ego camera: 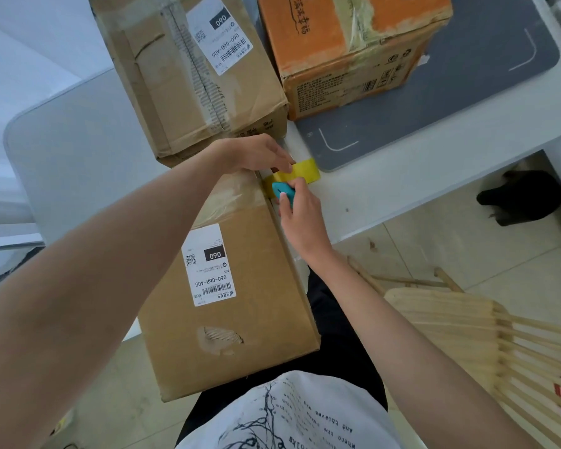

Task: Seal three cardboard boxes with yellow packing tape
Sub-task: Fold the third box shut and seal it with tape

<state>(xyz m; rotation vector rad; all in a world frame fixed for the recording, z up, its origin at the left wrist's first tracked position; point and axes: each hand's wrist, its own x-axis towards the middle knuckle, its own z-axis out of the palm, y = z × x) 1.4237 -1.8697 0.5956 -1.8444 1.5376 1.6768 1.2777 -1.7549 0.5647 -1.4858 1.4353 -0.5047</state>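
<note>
A brown cardboard box (240, 306) with a white shipping label lies nearest me, reaching from the table edge over my lap. At its far right corner my left hand (253, 153) grips a roll of yellow packing tape (305, 171), and a strip runs from the roll onto the box's end. My right hand (300, 218) holds a small teal cutter (282, 191) against that strip. A second brown box (188, 76) with a label stands behind. An orange box (353, 43) stands to its right.
The white table (78, 163) carries a grey mat (467, 102) under the orange box. A wooden slatted chair (467, 325) stands at my right on the tiled floor. A dark shape (522, 197) lies under the table.
</note>
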